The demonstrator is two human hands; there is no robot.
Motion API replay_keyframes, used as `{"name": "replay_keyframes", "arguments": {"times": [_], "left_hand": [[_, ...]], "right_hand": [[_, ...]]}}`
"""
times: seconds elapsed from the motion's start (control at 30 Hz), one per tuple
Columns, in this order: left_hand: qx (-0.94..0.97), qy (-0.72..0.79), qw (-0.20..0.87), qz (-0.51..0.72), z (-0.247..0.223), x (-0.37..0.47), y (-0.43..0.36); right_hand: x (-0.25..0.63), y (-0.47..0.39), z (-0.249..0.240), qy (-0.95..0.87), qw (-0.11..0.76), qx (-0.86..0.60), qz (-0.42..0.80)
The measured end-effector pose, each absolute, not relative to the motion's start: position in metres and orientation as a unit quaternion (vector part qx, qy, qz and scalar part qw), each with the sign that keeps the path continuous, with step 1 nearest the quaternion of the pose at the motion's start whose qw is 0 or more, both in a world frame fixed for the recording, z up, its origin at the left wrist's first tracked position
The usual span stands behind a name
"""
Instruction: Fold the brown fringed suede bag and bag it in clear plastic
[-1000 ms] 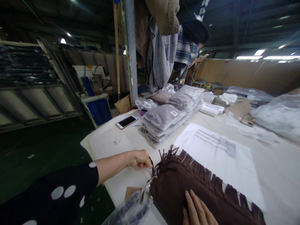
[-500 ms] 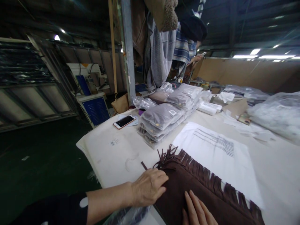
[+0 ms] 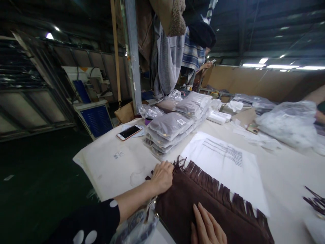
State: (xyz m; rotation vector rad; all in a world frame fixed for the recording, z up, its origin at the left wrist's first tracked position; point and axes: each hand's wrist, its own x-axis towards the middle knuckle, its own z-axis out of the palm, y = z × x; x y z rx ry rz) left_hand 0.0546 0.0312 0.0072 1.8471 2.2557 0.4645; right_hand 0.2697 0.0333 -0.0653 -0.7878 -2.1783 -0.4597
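I have the dark brown fringed piece [image 3: 188, 200] lying on the pale table [image 3: 284, 179], at the near middle of the scene, its fringe running along the far right edge and over a white printed sheet [image 3: 223, 166]. The left hand [image 3: 161, 177] rests at the piece's far left corner, fingers bent downward (from here I can't make out whether they pinch the material). The right hand [image 3: 207, 225] is laid on the nearer part of the brown surface, fingers stretched out, gripping nothing. The two hands are apart. At the near left, beside the piece, I see a clear plastic package [image 3: 134, 227]. On the far side stands a stack of bagged goods [image 3: 169, 127], with a phone [image 3: 129, 132] to its left. At the far right sits a bulky clear bag [image 3: 286, 122], and a co-worker's arm [image 3: 316, 96] shows just beyond it
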Motion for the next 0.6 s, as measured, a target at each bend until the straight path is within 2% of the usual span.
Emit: {"name": "replay_keyframes", "arguments": {"times": [0.1,0.2,0.37,0.6], "left_hand": [[0.616,0.767,0.064,0.167,0.010,0.056,0.044],[0.664,0.729,0.078,0.150,0.011,0.056,0.046],[0.621,0.773,0.044,0.121,0.011,0.046,0.044],[0.634,0.759,0.044,0.141,0.016,0.038,0.046]], "right_hand": [[0.271,0.035,-0.066,-0.850,0.383,-0.306,-0.191],[0.275,0.038,-0.068,-0.851,0.384,-0.294,-0.203],[0.282,0.041,-0.070,-0.875,0.344,-0.258,-0.223],[0.284,0.045,-0.065,-0.882,0.326,-0.247,-0.236]]}}
